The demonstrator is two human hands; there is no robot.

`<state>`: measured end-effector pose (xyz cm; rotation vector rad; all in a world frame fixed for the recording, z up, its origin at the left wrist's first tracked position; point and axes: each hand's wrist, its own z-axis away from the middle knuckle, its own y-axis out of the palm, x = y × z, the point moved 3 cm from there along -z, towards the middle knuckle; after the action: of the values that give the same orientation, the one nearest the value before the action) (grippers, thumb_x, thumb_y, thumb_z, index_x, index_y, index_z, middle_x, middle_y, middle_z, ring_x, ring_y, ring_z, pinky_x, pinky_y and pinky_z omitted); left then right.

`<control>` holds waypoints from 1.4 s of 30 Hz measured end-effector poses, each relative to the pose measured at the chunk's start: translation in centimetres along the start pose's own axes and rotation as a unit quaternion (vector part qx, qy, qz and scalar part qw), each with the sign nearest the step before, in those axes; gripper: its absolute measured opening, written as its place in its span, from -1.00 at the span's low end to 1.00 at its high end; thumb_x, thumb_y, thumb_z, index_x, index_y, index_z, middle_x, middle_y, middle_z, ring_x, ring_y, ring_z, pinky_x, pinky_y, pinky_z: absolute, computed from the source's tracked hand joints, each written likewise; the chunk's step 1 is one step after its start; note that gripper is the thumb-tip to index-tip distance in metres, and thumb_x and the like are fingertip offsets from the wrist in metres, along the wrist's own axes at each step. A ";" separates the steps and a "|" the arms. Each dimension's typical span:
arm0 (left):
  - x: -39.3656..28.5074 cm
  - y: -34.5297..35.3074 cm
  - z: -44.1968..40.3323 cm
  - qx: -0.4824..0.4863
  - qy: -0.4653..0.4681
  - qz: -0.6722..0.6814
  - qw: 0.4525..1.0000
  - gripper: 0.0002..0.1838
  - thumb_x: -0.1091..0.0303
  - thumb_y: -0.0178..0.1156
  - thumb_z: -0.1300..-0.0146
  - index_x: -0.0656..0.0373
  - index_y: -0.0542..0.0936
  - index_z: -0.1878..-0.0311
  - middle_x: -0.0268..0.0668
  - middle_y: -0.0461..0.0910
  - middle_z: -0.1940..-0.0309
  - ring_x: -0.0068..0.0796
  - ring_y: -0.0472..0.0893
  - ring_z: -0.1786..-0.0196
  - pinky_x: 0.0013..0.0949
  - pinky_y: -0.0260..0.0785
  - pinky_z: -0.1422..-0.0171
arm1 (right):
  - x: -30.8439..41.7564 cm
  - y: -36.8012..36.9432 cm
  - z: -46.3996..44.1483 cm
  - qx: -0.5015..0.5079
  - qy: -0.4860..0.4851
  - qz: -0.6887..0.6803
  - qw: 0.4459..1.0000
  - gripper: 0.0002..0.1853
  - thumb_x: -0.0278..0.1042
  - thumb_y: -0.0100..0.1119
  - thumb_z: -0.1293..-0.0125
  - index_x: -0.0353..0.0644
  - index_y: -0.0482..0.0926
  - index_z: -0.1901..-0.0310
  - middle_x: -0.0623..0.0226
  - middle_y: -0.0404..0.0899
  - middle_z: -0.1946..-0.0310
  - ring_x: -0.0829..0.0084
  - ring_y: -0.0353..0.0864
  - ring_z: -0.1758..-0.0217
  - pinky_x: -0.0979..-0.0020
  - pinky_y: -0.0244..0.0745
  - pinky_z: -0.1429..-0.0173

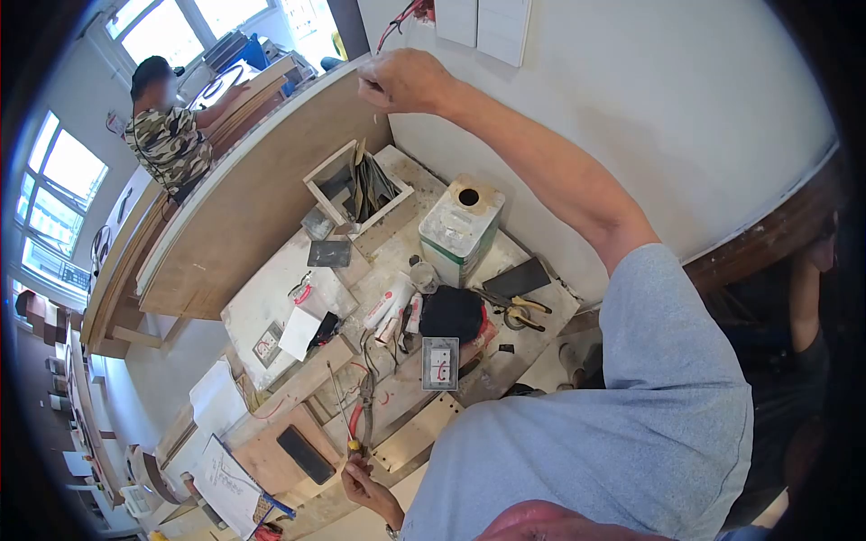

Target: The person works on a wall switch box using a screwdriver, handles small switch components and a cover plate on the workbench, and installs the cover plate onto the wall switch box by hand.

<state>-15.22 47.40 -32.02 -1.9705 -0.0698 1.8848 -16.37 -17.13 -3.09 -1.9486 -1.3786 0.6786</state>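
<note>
My right hand (406, 81) is raised at the top centre beside the white wall, its fingers closed near red and dark wires (397, 25); what it pinches is too small to make out. Low in the view, my left hand (368, 487) grips the handle end of red-handled pliers (367, 397), whose jaws point up and away. A thin screwdriver shaft (338, 392) runs close beside them. Right of the pliers, a grey box with a white socket and a red wire (440, 363) sits at the bench edge. A black phone (305, 454) lies left of my left hand.
The cluttered bench (262, 298) bears a metal can (460, 221), a wooden box of sheets (361, 189), yellow-handled pliers (523, 313) and a dark pouch (453, 314). A curved wooden panel (262, 198) borders it. Beyond, a person in camouflage (167, 135) works at another counter.
</note>
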 end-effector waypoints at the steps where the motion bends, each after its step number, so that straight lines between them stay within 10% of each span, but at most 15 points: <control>1: -1.1 0.3 0.2 0.005 0.006 0.007 1.000 -0.55 0.05 0.01 -0.72 0.28 0.65 0.06 -0.28 0.70 0.23 -0.56 0.63 0.23 -0.45 0.45 0.12 | -0.1 0.2 0.7 -0.006 0.003 -0.015 1.000 -0.77 -0.20 0.14 -0.35 -0.19 0.64 0.25 0.09 0.69 0.29 -0.01 0.75 0.19 -0.04 0.66 0.07; 9: -3.7 -0.1 0.3 0.054 0.031 0.019 0.998 -0.54 0.07 0.01 -0.72 0.30 0.66 0.09 -0.28 0.70 0.28 -0.57 0.62 0.26 -0.44 0.46 0.11 | -0.2 -1.4 1.6 -0.080 0.028 0.076 0.994 -0.68 -0.33 0.19 -0.35 -0.38 0.59 -0.02 -0.07 0.57 -0.11 -0.07 0.58 -0.27 -0.04 0.51 -0.29; 11: -2.8 -1.1 0.4 0.046 0.040 -0.003 0.998 -0.55 0.08 0.02 -0.72 0.32 0.66 0.08 -0.28 0.70 0.27 -0.57 0.61 0.26 -0.44 0.46 0.10 | 0.1 -1.7 1.5 -0.056 0.089 0.253 0.962 -0.63 -0.40 0.12 -0.35 -0.48 0.58 -0.10 -0.23 0.52 -0.23 -0.16 0.54 -0.33 -0.08 0.47 -0.37; 20: -1.1 -5.6 4.0 -0.023 -0.016 -0.009 1.000 -0.56 0.10 0.07 -0.70 0.34 0.65 0.10 -0.24 0.70 0.27 -0.51 0.62 0.25 -0.39 0.47 0.09 | -5.7 3.5 2.2 0.094 0.173 0.292 0.936 -0.46 -0.35 0.05 -0.44 -0.65 0.46 -0.30 -0.55 0.15 -0.54 -0.34 0.27 -0.57 -0.23 0.27 -0.57; 32: 3.1 -9.3 6.6 -0.062 -0.061 -0.008 0.996 -0.57 0.07 0.13 -0.67 0.32 0.66 0.11 -0.24 0.70 0.29 -0.51 0.63 0.25 -0.41 0.47 0.14 | -3.8 -0.5 0.3 0.152 0.321 0.186 0.916 -0.43 -0.30 0.05 -0.44 -0.41 0.49 -0.42 -0.18 -0.23 -0.75 -0.11 0.03 -0.71 -0.31 0.29 -0.50; 35: 3.8 -9.4 6.5 -0.073 -0.060 0.009 0.995 -0.58 0.09 0.14 -0.67 0.32 0.67 0.12 -0.25 0.70 0.31 -0.52 0.64 0.25 -0.41 0.46 0.15 | -3.1 -0.9 -0.5 -0.041 0.328 0.249 0.910 -0.50 -0.27 0.09 -0.44 -0.27 0.59 -0.35 -0.09 0.18 -0.65 -0.03 0.37 -0.57 -0.19 0.45 -0.41; 42: 3.1 -8.7 5.5 -0.042 -0.063 0.009 0.997 -0.60 0.11 0.14 -0.67 0.31 0.67 0.13 -0.26 0.69 0.31 -0.51 0.62 0.27 -0.42 0.45 0.15 | 2.2 -8.6 -3.7 -0.011 0.218 0.248 0.944 -0.67 -0.28 0.15 -0.41 -0.32 0.70 -0.04 -0.23 0.47 -0.43 -0.09 0.58 -0.41 0.05 0.58 -0.36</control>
<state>-18.20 57.72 -32.16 -1.9099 -0.1707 2.0486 -18.29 -13.80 5.68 -2.3111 -0.6318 0.4062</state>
